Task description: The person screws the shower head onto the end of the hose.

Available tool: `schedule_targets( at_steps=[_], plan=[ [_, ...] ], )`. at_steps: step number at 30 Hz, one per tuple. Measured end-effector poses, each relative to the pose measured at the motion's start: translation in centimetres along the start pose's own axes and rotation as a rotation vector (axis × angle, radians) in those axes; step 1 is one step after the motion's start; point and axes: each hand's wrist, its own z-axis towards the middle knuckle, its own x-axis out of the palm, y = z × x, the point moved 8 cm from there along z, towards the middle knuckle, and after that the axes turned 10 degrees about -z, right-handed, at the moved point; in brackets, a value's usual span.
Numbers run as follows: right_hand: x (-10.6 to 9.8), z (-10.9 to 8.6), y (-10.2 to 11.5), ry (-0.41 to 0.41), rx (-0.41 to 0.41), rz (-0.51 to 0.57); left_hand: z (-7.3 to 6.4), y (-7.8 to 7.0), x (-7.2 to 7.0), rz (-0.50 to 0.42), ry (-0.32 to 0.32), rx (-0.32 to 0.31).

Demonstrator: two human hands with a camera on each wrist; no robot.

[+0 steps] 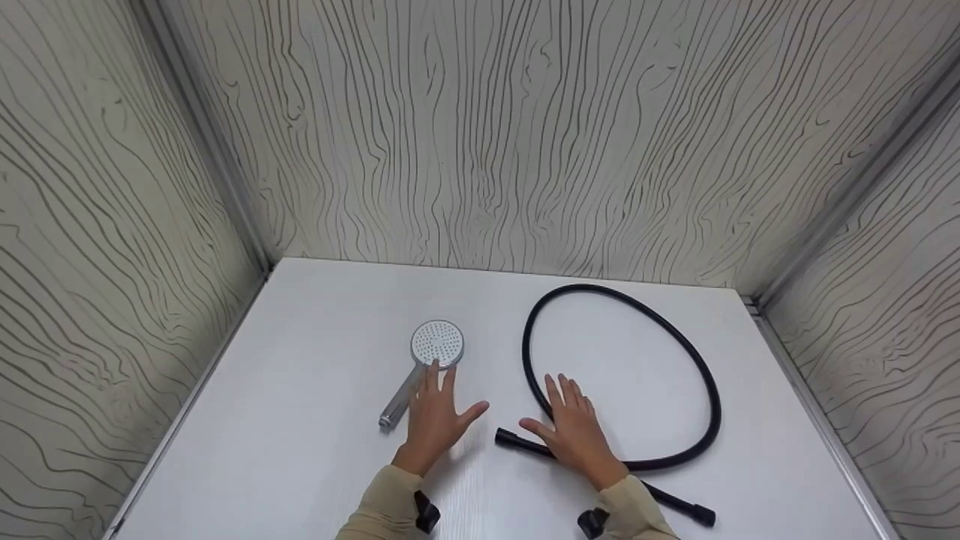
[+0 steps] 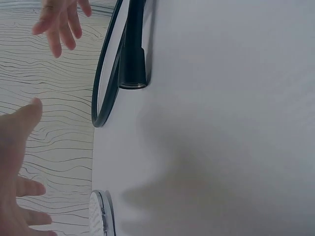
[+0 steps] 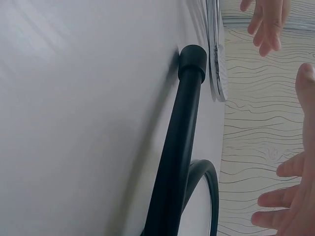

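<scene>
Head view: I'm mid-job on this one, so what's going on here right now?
A person holds both bare hands open above a white table, with nothing in either grip. The left hand is over the shower head, which lies spray face up with its handle angled back toward the person. The right hand is over the black hose, laid in a large loop with its ends crossing. The shower head and hose lie apart, not connected.

Before you, white worktop (image 1: 300, 360); shower head (image 1: 437, 341) on your left, face up; looped black hose (image 1: 715, 409) on your right.
</scene>
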Motion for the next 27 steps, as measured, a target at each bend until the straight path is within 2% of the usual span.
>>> schedule_targets(
  at_steps=[12,18,27],
  plan=[
    [-0.1,-0.2,0.7,-0.020,-0.050,0.059,0.1,0.6,-0.8,-0.057,-0.036,-0.034],
    [-0.2,-0.1,0.9,-0.011,-0.043,0.077,0.2,0.9,-1.3,-0.079,-0.046,-0.053],
    [-0.5,-0.1,1.5,-0.041,-0.091,0.065,0.3,1.7,-1.8,-0.132,-0.051,-0.079]
  ],
)
